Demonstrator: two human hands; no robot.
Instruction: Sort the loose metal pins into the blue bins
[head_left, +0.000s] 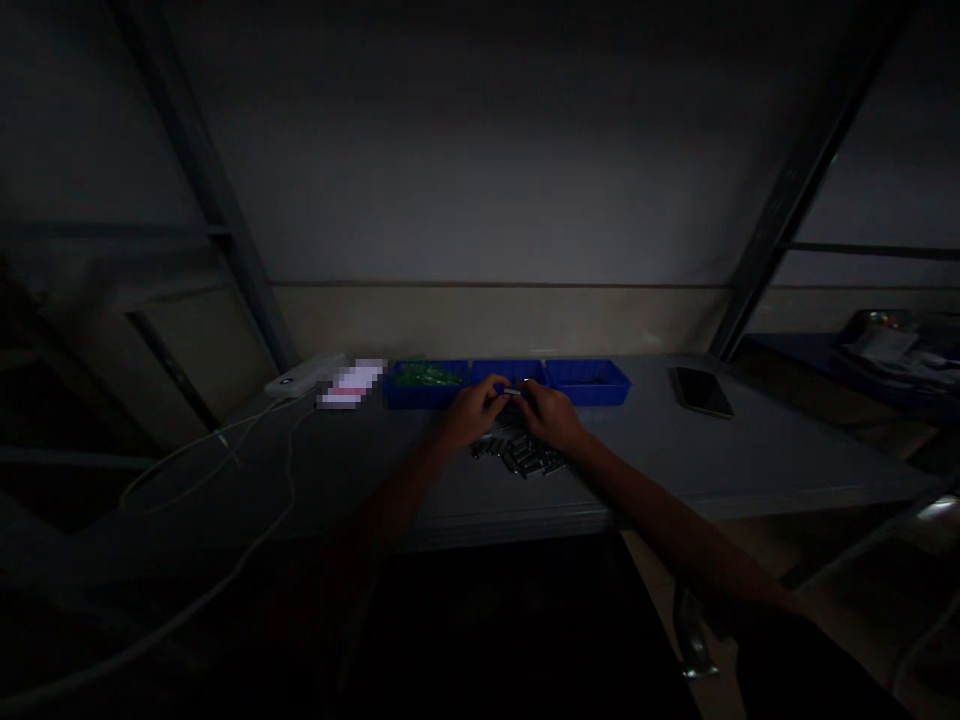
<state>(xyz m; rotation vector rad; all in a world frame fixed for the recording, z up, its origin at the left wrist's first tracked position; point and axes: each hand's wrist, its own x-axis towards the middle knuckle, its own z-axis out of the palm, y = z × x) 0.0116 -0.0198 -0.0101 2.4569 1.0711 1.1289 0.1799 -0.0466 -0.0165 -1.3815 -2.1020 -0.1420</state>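
Note:
My left hand (475,410) and my right hand (549,412) meet over the table, fingers closed on the two ends of a small shiny metal cylinder (511,391). Its exact kind is too small and dark to make out. Below the hands lies a loose pile of similar metal cylinders (525,457). Just behind them stand three blue bins in a row. Green, glossy pieces fill the left bin (397,397). The middle bin (487,370) is partly hidden by my hands. A few dark small parts lie in the right bin (611,393).
A lit phone (351,385) and a white box-shaped device (304,377) with white cables (289,470) are at the left. A dark phone (702,391) lies at the right of the grey table (645,470). Metal shelf posts (780,200) frame both sides.

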